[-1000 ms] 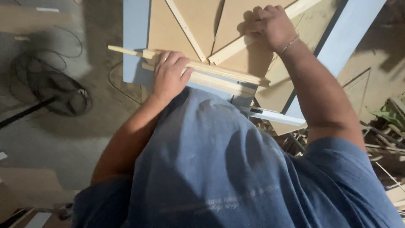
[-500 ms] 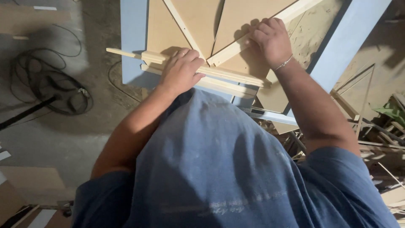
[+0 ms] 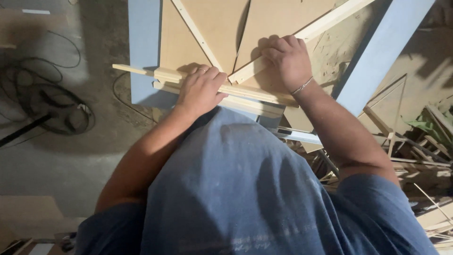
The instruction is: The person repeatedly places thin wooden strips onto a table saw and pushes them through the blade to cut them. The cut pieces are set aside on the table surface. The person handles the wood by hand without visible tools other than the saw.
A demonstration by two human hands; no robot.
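While both hands stay closed, left hand (image 3: 200, 89) slid along horizontal strip (image 3: 141, 72); right hand (image 3: 285, 61) clasps diagonal strip (image 3: 330, 21).

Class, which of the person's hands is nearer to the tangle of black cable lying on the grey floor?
Left. The left hand grips the horizontal pale wooden strips, on the side of the black cable; the right hand rests further away on the diagonal wooden strip.

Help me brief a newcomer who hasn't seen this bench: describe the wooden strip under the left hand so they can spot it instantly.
Start at the tan board with blue edges at the top of the view. Along its near edge lies a pale wooden strip, running crosswise, with the left hand on it. Unlike the slanted strip under the right hand, its end juts left past the blue edge.
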